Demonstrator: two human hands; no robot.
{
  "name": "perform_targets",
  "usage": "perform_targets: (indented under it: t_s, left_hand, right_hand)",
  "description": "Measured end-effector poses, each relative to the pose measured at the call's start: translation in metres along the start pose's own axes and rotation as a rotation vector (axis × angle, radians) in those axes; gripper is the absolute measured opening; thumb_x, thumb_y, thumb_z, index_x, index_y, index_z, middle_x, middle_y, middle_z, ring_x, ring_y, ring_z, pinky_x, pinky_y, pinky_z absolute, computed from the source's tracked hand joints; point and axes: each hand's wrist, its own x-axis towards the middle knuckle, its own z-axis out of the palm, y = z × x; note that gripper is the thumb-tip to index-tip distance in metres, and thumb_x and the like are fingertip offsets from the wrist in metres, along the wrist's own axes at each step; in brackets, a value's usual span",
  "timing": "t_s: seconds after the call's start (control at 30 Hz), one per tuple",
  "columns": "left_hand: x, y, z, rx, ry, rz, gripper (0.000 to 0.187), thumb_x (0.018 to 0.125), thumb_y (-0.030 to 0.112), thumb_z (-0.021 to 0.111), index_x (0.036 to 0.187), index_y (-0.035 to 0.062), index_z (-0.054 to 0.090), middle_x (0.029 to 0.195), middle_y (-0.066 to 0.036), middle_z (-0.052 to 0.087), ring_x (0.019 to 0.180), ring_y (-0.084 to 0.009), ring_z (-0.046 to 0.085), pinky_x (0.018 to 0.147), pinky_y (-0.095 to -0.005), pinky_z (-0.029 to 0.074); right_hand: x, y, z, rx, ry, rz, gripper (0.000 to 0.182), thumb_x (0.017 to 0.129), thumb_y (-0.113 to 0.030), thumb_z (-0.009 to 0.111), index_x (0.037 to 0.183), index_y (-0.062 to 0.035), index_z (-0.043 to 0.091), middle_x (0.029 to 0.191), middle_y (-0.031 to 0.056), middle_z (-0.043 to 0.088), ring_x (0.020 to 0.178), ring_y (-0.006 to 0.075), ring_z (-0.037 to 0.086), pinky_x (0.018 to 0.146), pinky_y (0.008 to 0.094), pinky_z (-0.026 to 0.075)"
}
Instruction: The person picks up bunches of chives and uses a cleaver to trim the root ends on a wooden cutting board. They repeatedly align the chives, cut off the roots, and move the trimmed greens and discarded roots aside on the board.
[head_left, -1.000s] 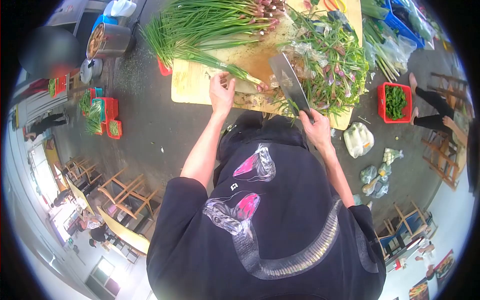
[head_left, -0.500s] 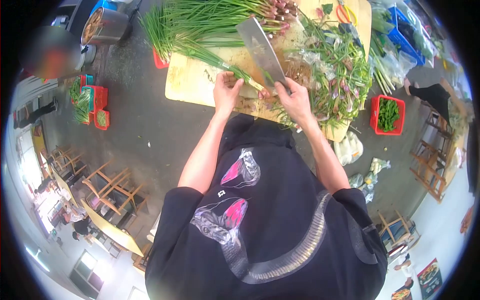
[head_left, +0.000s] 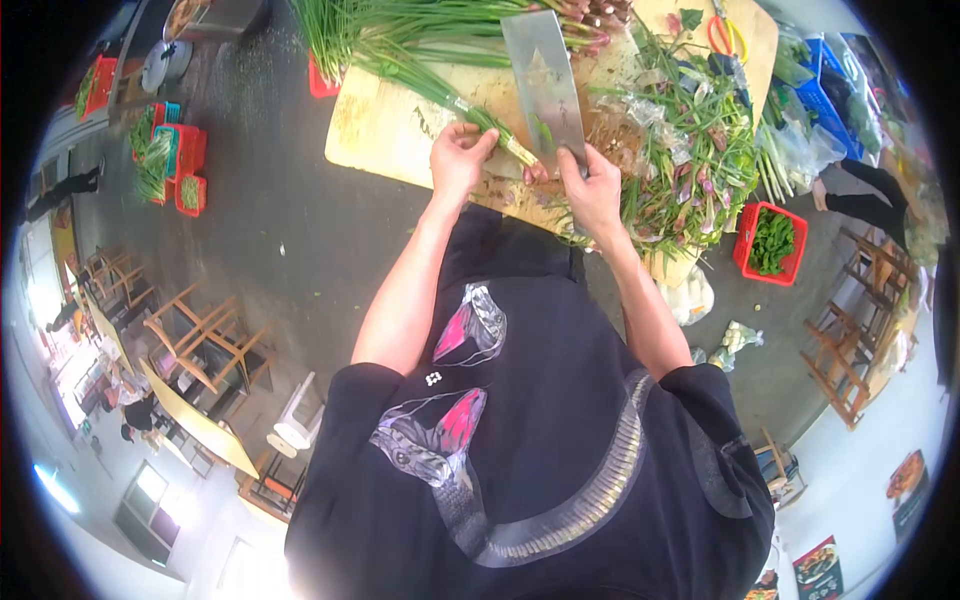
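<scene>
My left hand point(head_left: 462, 160) is closed around a small bunch of spring onions point(head_left: 510, 138), thumb on top, reddish root ends toward my right hand. In my right hand point(head_left: 592, 188) is a broad cleaver point(head_left: 548, 85), gripped at its near end, blade pointing away from me. The blade stands just right of the root ends, a green scrap stuck to its face. Both hands are over the near edge of a wooden cutting board point(head_left: 375, 130). A large heap of spring onions point(head_left: 430, 25) lies at the back. Trimmings and peelings point(head_left: 690, 180) cover the board's right side.
Scissors point(head_left: 740, 42) with yellow and red handles lie at the far right of the board. A red basket point(head_left: 742, 250) of leafy greens stands on the floor at right, near a blue crate point(head_left: 828, 95). Coloured baskets point(head_left: 190, 195) and wooden chairs point(head_left: 205, 330) are at left.
The cleaver has turned more upright, and its tip has swung right. Both hands hold the same things, and the bunch has shifted slightly right. The whole view has shifted a little.
</scene>
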Motion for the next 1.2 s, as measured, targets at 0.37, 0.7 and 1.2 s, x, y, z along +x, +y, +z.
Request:
perform_targets:
  t_s: [0.37, 0.7, 1.2]
  left_hand:
    - [-0.01, 0.009, 0.001, -0.097, 0.014, -0.018, 0.041, 0.096, 0.019, 0.086, 0.121, -0.0072, 0.065, 0.097, -0.011, 0.079, 0.084, -0.0146, 0.074, 0.077, -0.0284, 0.06]
    - [-0.008, 0.006, 0.0, -0.076, -0.011, -0.037, 0.039, 0.098, 0.018, 0.084, 0.122, -0.0072, 0.066, 0.099, -0.012, 0.08, 0.084, -0.0143, 0.074, 0.078, -0.0287, 0.06]
    - [-0.01, 0.012, -0.003, -0.012, -0.04, -0.022, 0.038, 0.099, 0.018, 0.082, 0.122, -0.0086, 0.065, 0.101, -0.017, 0.08, 0.091, -0.0182, 0.077, 0.083, -0.0311, 0.061]
  right_hand:
    - [-0.001, -0.013, 0.007, -0.11, -0.117, -0.13, 0.018, 0.106, -0.016, 0.066, 0.11, -0.0018, 0.077, 0.079, 0.0052, 0.079, 0.06, 0.0124, 0.072, 0.056, 0.0296, 0.056]
    - [0.0, -0.005, 0.006, -0.143, -0.122, -0.192, 0.016, 0.105, -0.015, 0.067, 0.11, -0.0034, 0.078, 0.081, 0.0054, 0.079, 0.059, 0.0148, 0.073, 0.057, 0.0307, 0.056]
    - [0.012, 0.013, 0.026, -0.178, -0.124, -0.192, 0.017, 0.105, -0.016, 0.068, 0.108, -0.0014, 0.077, 0.075, 0.0051, 0.077, 0.058, 0.0137, 0.071, 0.055, 0.031, 0.055]
